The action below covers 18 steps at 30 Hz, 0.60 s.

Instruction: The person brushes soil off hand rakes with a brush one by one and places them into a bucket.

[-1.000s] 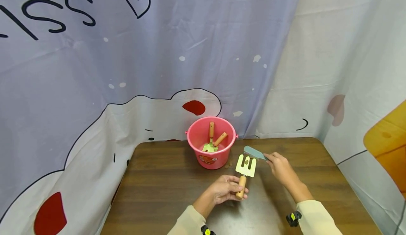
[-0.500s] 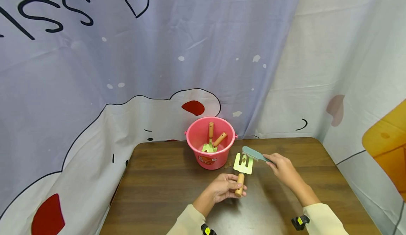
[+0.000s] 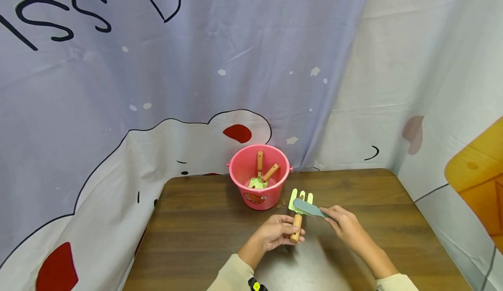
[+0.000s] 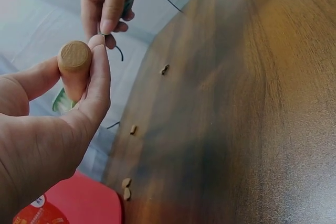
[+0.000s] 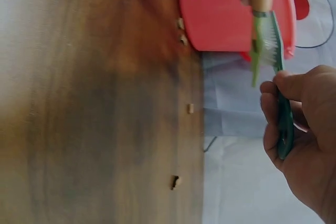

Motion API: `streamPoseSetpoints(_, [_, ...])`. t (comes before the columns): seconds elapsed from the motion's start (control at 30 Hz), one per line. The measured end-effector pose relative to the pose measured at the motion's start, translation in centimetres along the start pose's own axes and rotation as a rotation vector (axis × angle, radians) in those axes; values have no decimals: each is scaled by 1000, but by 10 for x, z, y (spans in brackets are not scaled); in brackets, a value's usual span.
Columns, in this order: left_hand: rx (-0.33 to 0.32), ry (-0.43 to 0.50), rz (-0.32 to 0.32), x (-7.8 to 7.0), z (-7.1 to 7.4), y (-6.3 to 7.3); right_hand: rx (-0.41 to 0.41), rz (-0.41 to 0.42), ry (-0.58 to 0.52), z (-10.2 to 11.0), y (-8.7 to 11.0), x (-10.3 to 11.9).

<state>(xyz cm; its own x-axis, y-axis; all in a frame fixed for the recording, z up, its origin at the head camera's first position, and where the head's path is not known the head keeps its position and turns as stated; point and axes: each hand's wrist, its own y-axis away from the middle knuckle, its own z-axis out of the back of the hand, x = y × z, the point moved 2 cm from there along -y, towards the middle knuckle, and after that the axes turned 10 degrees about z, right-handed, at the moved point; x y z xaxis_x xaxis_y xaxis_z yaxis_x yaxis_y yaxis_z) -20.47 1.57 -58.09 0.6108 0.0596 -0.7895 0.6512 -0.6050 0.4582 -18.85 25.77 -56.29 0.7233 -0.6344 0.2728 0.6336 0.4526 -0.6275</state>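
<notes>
My left hand (image 3: 274,233) grips the wooden handle (image 3: 296,227) of a small garden fork, whose pale green three-tined head (image 3: 293,198) points away from me above the table. In my right hand (image 3: 346,226) is a teal brush (image 3: 308,207), lying across the fork's head in the head view. The right wrist view shows the brush's bristles (image 5: 270,43) facing the green fork head (image 5: 255,59). Seen end-on in the left wrist view, the round handle end (image 4: 75,55) sits between left thumb and fingers.
A pink bucket (image 3: 276,191) stands at the table's back edge, with two wooden-handled green tools (image 3: 260,162) inside. Several small brown bits lie on the tabletop, among them a dark-edged piece (image 5: 175,182) and a pair (image 4: 126,188) beside the bucket. Printed curtains (image 3: 275,42) hang behind.
The brush has moved down and left, from the fork's tine tips to the lower part of its head. The fork has shifted slightly left and up in my left hand's steady grip.
</notes>
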Motion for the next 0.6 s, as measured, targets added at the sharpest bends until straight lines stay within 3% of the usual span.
streamPoseSetpoints(0.37, [2,-5,3,-1,1,4,-89,77,111,-5,-11,-4])
streamPoseSetpoints(0.6, [3,-11,-6,-4,1,7,-76,54,171,-6,-19,-8])
